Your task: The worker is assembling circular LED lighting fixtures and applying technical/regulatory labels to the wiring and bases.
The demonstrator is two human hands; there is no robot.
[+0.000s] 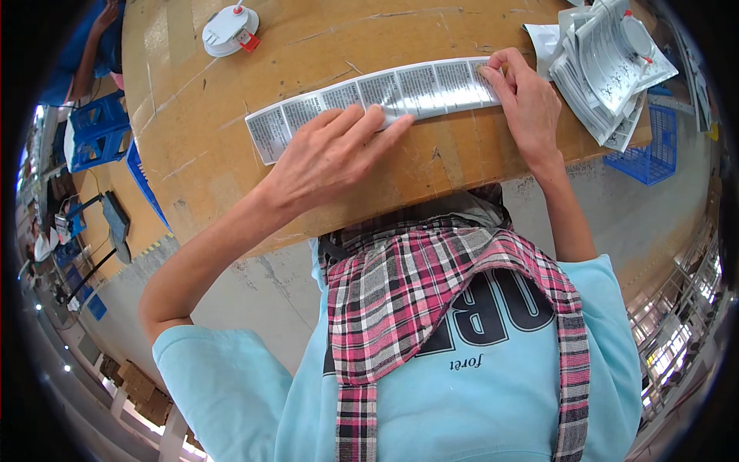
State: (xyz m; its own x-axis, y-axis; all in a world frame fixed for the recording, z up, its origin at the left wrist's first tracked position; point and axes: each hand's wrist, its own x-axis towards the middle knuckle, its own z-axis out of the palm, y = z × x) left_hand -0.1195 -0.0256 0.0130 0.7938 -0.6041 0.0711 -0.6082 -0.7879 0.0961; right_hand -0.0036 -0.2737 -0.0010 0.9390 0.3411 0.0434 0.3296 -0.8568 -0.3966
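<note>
A long strip of silver labels with dark print lies across the cardboard-topped table, slightly curved. My left hand rests over its lower edge left of the middle, fingers stretched out and covering part of the labels. At the strip's right end, my right hand pinches the corner between thumb and forefinger. The far left end of the strip is uncovered.
Beyond the strip sits a round white plastic part with a red tag. Silver printed sheets are piled at the table's right corner. A blue crate stands below. At left are a blue stool and another person's arm.
</note>
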